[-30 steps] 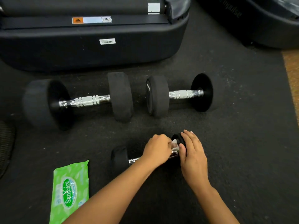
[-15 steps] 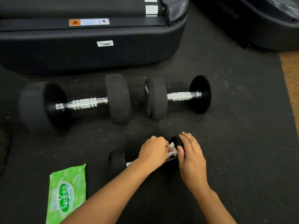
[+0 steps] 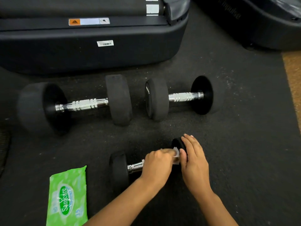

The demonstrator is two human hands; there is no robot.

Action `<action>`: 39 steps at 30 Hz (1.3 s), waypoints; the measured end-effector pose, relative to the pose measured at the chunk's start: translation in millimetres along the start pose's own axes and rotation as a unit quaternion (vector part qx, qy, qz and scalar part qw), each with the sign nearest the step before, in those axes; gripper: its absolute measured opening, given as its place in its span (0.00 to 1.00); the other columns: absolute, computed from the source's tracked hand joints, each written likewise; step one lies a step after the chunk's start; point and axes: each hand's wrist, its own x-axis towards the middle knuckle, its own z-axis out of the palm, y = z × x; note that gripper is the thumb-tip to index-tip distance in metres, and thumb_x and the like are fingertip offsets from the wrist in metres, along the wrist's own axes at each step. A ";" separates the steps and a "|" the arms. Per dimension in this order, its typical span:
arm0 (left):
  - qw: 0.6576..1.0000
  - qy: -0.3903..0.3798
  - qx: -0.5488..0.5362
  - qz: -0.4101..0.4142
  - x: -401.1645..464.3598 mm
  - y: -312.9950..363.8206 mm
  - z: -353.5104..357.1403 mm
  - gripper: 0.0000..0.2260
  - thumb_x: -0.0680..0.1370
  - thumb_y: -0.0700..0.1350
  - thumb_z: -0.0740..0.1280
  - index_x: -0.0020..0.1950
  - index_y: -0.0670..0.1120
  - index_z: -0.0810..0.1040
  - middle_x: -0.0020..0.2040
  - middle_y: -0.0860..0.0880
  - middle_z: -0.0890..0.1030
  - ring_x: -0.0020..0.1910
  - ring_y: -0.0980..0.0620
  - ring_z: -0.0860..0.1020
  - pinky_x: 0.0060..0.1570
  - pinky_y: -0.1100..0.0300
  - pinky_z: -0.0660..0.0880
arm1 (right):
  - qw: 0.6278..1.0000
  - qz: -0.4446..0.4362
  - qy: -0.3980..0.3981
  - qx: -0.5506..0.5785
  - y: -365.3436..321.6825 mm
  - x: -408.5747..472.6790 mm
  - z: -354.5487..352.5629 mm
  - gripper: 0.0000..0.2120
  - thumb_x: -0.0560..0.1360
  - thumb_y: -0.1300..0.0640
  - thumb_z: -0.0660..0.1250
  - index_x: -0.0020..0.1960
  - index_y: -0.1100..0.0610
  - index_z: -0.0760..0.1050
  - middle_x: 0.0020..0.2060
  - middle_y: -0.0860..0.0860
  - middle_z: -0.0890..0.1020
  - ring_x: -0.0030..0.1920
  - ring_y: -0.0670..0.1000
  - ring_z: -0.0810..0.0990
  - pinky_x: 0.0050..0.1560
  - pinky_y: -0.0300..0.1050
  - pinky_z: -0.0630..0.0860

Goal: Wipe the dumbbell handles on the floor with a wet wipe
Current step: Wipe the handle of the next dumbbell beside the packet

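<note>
Three dumbbells lie on the dark floor mat (image 3: pixel 244 144), and only the small dumbbell (image 3: pixel 119 170), nearest the person, is being worked on. In the head view, the left hand (image 3: pixel 157 167) is clenched around the right half of its chrome handle (image 3: pixel 136 166) with the wet wipe (image 3: pixel 176 153) bunched inside the grip — a white corner peeks out just right of the knuckles. Wrapping the wipe round the bar lets it reach the whole circumference at once. Right beside that grip, the right hand (image 3: pixel 194 162) lies flat, fingers extended, over the far weight head (image 3: pixel 176 143), not closed on anything; it is most likely there to stop the dumbbell rolling or sliding while the other hand rubs.

Beyond the grip, well apart, sit the large dumbbell (image 3: pixel 78 103) and the medium dumbbell (image 3: pixel 179 97), side by side, handles bare and unattended — whether they have been wiped cannot be told.

Left of the grip and nearer the person lies the green wipe packet (image 3: pixel 67 198), flat on the floor within easy reach. It is the only container here; its flap and contents are not visible, so how many wipes remain is unknown.

Behind everything stands a treadmill base (image 3: pixel 97 54).
</note>
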 end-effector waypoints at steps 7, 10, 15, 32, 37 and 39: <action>0.995 0.039 0.035 0.089 -12.4 -9.5 5.6 0.14 0.65 0.38 0.76 0.50 0.44 0.82 0.47 0.48 0.84 0.46 0.51 0.82 0.49 0.56 0.79 | 1.000 -0.002 -0.005 0.006 0.7 2.3 -0.3 0.22 0.78 0.51 0.51 0.66 0.60 0.71 0.65 0.53 0.73 0.69 0.43 0.60 0.67 0.49 0.63; 0.999 -0.021 0.039 -0.002 1.1 -6.4 -3.7 0.05 0.76 0.45 0.67 0.51 0.48 0.79 0.45 0.50 0.82 0.44 0.50 0.81 0.46 0.53 0.77 | 1.000 -0.009 -0.005 -0.002 0.5 1.5 -0.5 0.22 0.78 0.51 0.51 0.66 0.61 0.70 0.65 0.54 0.73 0.69 0.46 0.61 0.67 0.50 0.63; 0.999 0.007 0.028 0.019 -11.0 -14.8 0.4 0.06 0.73 0.45 0.70 0.48 0.48 0.81 0.44 0.51 0.83 0.42 0.52 0.82 0.41 0.58 0.78 | 1.000 -0.005 -0.003 0.006 0.1 1.5 -0.5 0.22 0.78 0.51 0.51 0.65 0.60 0.71 0.65 0.53 0.73 0.68 0.44 0.61 0.66 0.49 0.63; 0.975 0.110 0.052 0.186 -15.5 -15.3 20.4 0.12 0.74 0.38 0.63 0.54 0.40 0.81 0.53 0.44 0.82 0.54 0.50 0.80 0.57 0.55 0.75 | 1.000 -0.005 -0.008 0.002 0.8 1.5 -0.3 0.23 0.78 0.50 0.51 0.65 0.61 0.71 0.65 0.54 0.73 0.69 0.48 0.63 0.66 0.51 0.65; 0.961 0.129 0.095 0.224 -28.8 -26.3 19.1 0.14 0.74 0.36 0.59 0.52 0.40 0.83 0.53 0.43 0.82 0.55 0.48 0.80 0.58 0.55 0.74 | 1.000 -0.008 0.000 -0.011 1.4 2.5 1.8 0.22 0.78 0.50 0.50 0.65 0.60 0.71 0.65 0.53 0.73 0.69 0.48 0.63 0.66 0.46 0.63; 0.962 0.132 0.097 0.220 -20.5 -20.2 22.4 0.14 0.74 0.37 0.59 0.51 0.39 0.83 0.52 0.43 0.83 0.54 0.48 0.80 0.58 0.56 0.74 | 0.999 -0.016 0.008 -0.034 1.9 1.1 3.1 0.23 0.80 0.50 0.49 0.65 0.61 0.71 0.66 0.54 0.72 0.70 0.51 0.63 0.68 0.45 0.62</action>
